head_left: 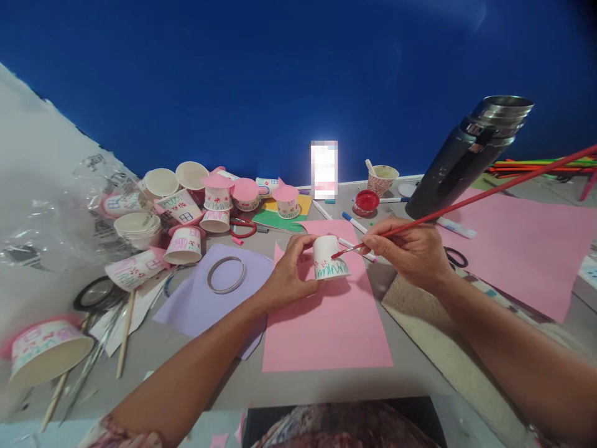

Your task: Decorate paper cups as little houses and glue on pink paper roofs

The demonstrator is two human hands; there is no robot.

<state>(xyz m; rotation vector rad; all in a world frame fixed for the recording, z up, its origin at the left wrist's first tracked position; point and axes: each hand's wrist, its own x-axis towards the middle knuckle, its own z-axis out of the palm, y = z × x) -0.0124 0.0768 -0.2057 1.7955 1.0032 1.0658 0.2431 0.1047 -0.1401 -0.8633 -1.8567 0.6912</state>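
A small white paper cup (326, 250) is upside down above a pink paper sheet (326, 342), with green grass strokes near its rim and small red marks on its side. My left hand (293, 267) grips it from the left, thumb low and fingers behind. In my right hand (408, 252) is a long red paintbrush (466, 202), pinched between thumb and fingers. Its red tip touches or nearly touches the cup's right side. Behind the right hand stands an open jar of red paint (366, 202). Markers (354, 222) lie between the jar and the cup.
Decorated paper cups (217, 196) crowd the left, near a stack of plain cups (137, 229). Red-handled scissors (243, 230) and a tape roll (226, 274) on purple paper (209, 311) lie left. A dark flask (466, 155) stands back right, and a patterned cup (382, 180) by the wall.
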